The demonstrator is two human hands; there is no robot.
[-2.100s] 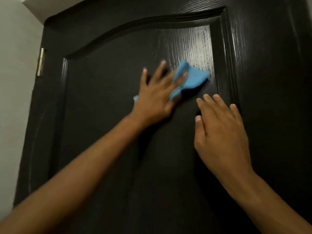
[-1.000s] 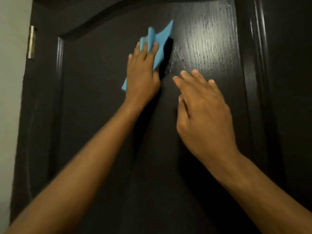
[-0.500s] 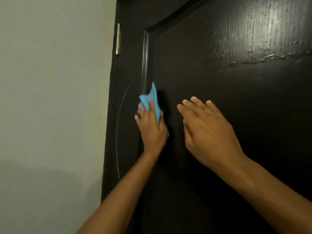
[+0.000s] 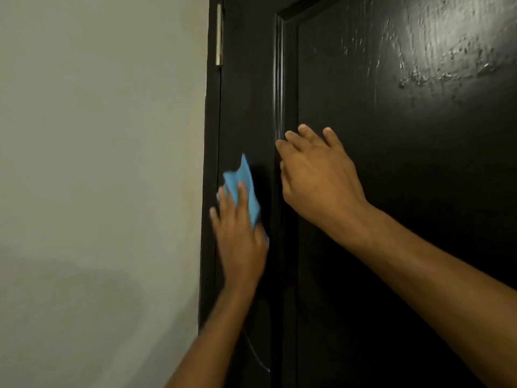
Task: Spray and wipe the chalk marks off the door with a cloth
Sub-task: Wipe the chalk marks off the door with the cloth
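My left hand [image 4: 240, 236] presses the soft, limp blue cloth [image 4: 243, 189] flat against the door [image 4: 391, 219] beside the hinge [image 4: 219, 35] edge; right hand [image 4: 316, 175] rests relaxed, holding nothing. A spread palm should control it best.

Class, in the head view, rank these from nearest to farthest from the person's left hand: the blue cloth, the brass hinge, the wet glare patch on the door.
1. Blue cloth: under the left hand, pressed against the door.
2. Brass hinge: above, at the door's left edge.
3. Wet glare patch: upper right.
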